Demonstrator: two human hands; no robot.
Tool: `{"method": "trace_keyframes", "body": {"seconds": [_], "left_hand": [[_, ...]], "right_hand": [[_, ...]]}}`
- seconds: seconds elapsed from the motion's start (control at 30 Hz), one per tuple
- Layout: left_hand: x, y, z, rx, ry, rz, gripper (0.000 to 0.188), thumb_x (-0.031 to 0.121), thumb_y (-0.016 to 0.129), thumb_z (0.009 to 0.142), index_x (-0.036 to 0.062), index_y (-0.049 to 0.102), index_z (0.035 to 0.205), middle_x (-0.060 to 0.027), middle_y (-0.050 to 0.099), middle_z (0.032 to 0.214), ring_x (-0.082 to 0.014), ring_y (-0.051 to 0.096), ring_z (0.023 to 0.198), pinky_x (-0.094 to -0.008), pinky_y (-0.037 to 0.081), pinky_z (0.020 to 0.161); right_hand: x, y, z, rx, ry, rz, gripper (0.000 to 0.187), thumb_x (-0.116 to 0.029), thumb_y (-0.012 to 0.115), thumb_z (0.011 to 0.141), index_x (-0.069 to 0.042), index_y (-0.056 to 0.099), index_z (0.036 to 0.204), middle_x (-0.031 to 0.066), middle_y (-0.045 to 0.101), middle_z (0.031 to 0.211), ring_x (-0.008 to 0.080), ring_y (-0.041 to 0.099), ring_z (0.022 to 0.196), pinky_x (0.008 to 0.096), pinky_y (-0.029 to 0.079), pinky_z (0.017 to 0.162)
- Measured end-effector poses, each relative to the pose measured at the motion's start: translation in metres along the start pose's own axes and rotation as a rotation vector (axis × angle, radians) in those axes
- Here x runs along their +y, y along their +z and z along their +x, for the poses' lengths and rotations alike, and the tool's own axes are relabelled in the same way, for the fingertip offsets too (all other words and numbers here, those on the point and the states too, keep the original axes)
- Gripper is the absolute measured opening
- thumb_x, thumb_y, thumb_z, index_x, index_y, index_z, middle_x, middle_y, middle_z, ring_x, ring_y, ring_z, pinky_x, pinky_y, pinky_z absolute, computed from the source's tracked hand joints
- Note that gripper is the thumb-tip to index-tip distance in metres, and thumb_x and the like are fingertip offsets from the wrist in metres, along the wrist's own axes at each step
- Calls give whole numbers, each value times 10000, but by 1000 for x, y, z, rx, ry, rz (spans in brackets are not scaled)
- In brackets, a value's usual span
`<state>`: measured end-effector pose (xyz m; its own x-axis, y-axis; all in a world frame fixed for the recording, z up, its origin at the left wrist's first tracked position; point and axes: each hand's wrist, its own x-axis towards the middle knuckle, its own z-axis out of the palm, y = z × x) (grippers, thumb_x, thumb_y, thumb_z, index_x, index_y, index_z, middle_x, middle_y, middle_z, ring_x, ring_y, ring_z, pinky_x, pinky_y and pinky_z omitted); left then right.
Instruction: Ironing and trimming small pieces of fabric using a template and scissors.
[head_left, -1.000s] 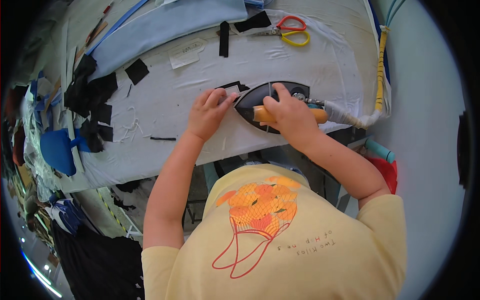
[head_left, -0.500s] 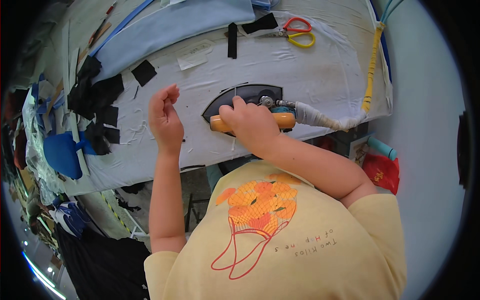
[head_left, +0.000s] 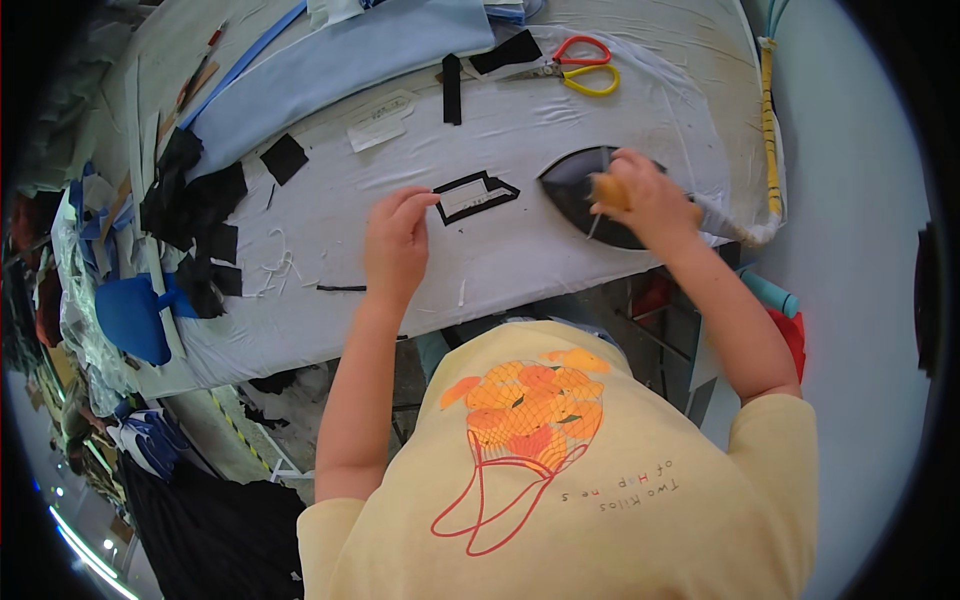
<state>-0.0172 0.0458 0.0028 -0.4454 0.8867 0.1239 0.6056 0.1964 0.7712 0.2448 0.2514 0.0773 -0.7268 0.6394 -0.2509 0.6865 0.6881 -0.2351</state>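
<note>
My right hand (head_left: 655,200) is wrapped round the wooden handle (head_left: 612,192) of a dark clothes iron (head_left: 570,190), on the right part of the white-covered table. Whether the iron rests on the cloth or is slightly lifted, I cannot tell. Left of its tip lies a small angular piece of black fabric (head_left: 468,212) framing a pale card template (head_left: 462,198). Fingertips of my left hand (head_left: 398,240) are pinched together at the left corner of that piece. A thin black strip (head_left: 341,288) lies on the table near my left wrist.
Scissors with red and yellow handles (head_left: 590,78) lie at the far right, near black scraps (head_left: 452,90). Pale blue fabric (head_left: 340,75) stretches across the back. Black pieces (head_left: 205,190) and a blue object (head_left: 133,318) sit left. The iron's wrapped hose (head_left: 768,130) runs along the right edge.
The iron has moved right in my right hand, uncovering the black-edged piece. My left hand has shifted right to that piece's corner and its fingers have come together.
</note>
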Motion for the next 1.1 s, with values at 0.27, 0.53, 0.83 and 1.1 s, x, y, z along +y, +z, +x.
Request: {"method": "trace_keyframes", "body": {"seconds": [0.27, 0.53, 0.83, 1.1], "left_hand": [[17, 43, 21, 69, -21, 256, 150, 91, 726, 797, 84, 676, 938, -83, 654, 981, -319, 605, 963, -427, 480, 816], [15, 51, 32, -102, -192, 352, 144, 162, 745, 781, 122, 667, 895, -55, 624, 1002, -301, 580, 959, -454, 441, 799], [13, 50, 18, -12, 156, 394, 169, 95, 628, 801, 107, 656, 967, -42, 620, 1029, -272, 579, 976, -419, 438, 857], [5, 37, 6, -43, 246, 400, 309, 88, 595, 808, 92, 689, 1102, -45, 634, 1081, -261, 596, 1047, -392, 471, 885]], "right_hand": [[35, 9, 7, 579, -190, -209, 679, -470, 779, 767, -116, 562, 1304, 91, 462, 1460, 357, 381, 1353, 537, 288, 1130], [-80, 105, 19, 254, -485, 71, 524, -372, 694, 843, -99, 604, 1280, 47, 563, 1333, 191, 475, 1291, 473, 257, 1161], [-85, 107, 23, 265, -445, 7, 467, -395, 649, 872, -104, 625, 1237, 32, 552, 1339, 181, 427, 1330, 473, 218, 1160], [-81, 105, 27, 245, -512, -23, 464, -402, 640, 877, -99, 624, 1228, 59, 537, 1386, 207, 427, 1344, 485, 204, 1163]]}}
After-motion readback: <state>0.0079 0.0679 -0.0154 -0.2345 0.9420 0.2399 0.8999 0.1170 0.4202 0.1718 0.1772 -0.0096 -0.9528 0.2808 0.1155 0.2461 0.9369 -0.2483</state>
